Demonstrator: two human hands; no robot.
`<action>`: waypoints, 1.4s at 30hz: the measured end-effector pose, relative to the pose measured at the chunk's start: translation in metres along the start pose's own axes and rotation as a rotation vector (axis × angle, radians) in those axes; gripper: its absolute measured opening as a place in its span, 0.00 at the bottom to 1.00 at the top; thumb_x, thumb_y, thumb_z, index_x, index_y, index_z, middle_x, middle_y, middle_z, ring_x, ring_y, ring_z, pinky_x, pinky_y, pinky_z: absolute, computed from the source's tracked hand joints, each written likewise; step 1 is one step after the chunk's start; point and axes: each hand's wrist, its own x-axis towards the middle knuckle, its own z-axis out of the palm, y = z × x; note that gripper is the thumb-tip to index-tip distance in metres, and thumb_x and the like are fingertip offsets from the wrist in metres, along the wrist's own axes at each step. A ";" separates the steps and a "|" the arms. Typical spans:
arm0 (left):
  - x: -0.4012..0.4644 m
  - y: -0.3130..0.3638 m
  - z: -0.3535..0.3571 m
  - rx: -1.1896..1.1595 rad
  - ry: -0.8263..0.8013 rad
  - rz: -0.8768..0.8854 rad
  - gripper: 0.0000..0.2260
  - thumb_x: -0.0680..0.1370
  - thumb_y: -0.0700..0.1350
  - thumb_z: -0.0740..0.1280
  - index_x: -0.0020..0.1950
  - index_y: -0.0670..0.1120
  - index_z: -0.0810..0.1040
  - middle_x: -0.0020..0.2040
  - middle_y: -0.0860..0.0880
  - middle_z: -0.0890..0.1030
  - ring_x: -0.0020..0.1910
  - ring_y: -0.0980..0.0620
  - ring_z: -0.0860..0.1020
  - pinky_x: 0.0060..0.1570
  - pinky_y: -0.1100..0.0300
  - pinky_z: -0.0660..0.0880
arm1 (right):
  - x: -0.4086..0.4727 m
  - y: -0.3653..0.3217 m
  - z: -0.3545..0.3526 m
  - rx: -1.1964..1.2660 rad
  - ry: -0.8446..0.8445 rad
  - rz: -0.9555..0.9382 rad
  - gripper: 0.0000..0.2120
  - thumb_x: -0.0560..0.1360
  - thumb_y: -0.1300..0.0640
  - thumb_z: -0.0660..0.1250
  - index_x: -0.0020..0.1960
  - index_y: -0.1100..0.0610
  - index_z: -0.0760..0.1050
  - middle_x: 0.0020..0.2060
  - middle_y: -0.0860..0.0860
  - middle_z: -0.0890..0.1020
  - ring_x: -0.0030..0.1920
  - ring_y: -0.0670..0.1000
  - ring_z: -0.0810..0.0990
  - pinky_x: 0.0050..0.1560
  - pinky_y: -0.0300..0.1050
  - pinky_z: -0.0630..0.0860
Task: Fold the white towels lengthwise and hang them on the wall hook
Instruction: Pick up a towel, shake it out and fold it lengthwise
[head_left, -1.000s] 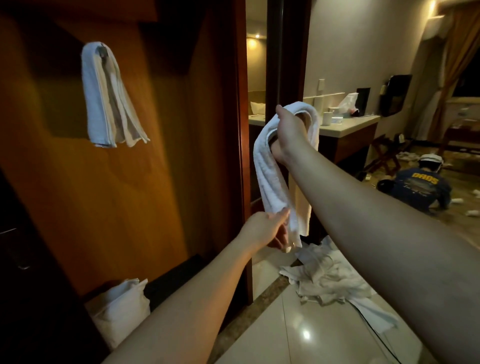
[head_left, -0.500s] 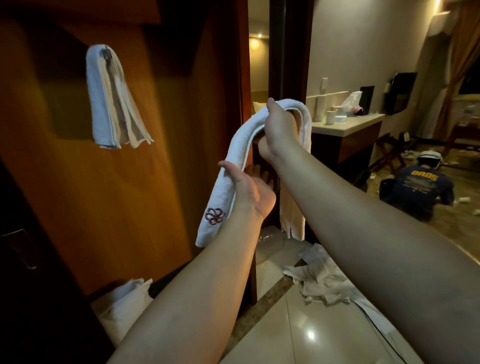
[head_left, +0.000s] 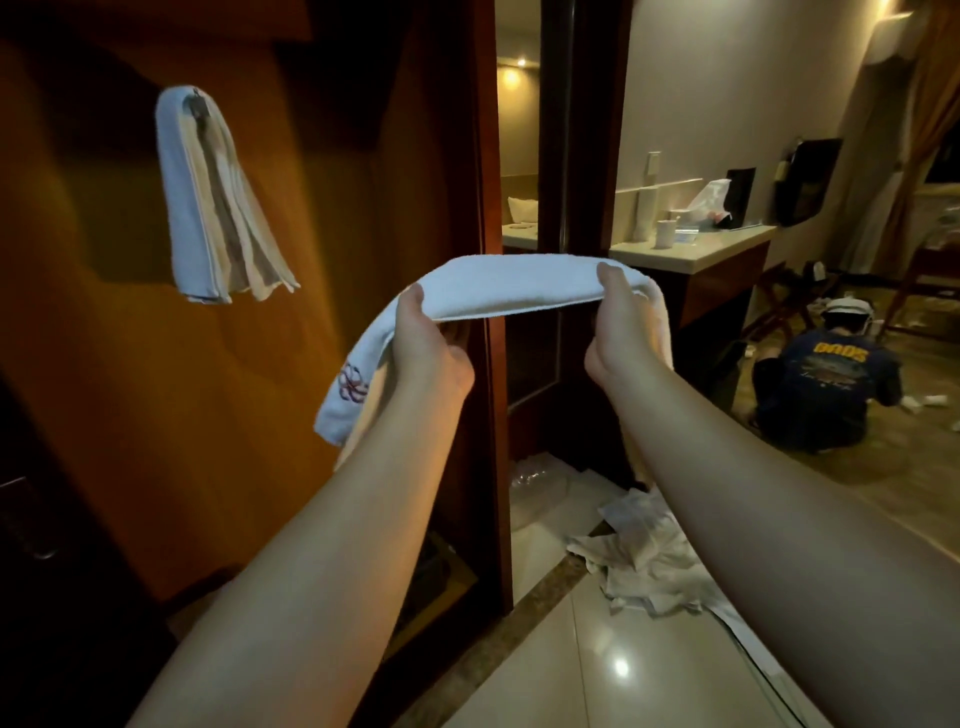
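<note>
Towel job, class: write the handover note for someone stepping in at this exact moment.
Left hand and right hand each grip the folded towel, stretched level between them, its ends drooping past both hands.
Done: hung towels on the wall hook, up and to the left; this towel looks folded lengthwise.
Left: drape it over the hook, then fold and hang the pile on the floor.

2 hands (head_left: 431, 348) (head_left: 621, 338), 2 folded towels (head_left: 511, 286) (head_left: 208, 197), 1 floor pile (head_left: 644, 561)

folded white towel (head_left: 519, 283) held level, hung towels (head_left: 213, 208) on hook (head_left: 196, 97)
</note>
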 end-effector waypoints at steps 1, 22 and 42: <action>0.004 0.007 0.001 0.054 0.002 0.023 0.13 0.76 0.48 0.72 0.58 0.46 0.76 0.50 0.47 0.84 0.51 0.49 0.83 0.45 0.59 0.81 | 0.006 0.000 -0.002 0.037 0.019 0.039 0.06 0.75 0.48 0.72 0.41 0.48 0.81 0.38 0.44 0.79 0.41 0.43 0.77 0.35 0.36 0.67; 0.110 0.243 -0.025 0.526 0.014 0.523 0.10 0.77 0.52 0.67 0.53 0.47 0.79 0.48 0.46 0.86 0.46 0.49 0.85 0.45 0.52 0.84 | 0.021 0.017 0.215 -0.043 -0.313 0.015 0.10 0.72 0.42 0.69 0.44 0.48 0.80 0.43 0.47 0.85 0.47 0.50 0.83 0.48 0.46 0.77; 0.273 0.414 0.046 0.594 -0.066 0.927 0.21 0.79 0.64 0.60 0.53 0.48 0.81 0.45 0.49 0.87 0.54 0.50 0.82 0.52 0.57 0.77 | 0.099 -0.013 0.492 0.163 -0.849 -0.217 0.28 0.61 0.29 0.70 0.52 0.47 0.78 0.55 0.51 0.83 0.59 0.53 0.82 0.70 0.58 0.71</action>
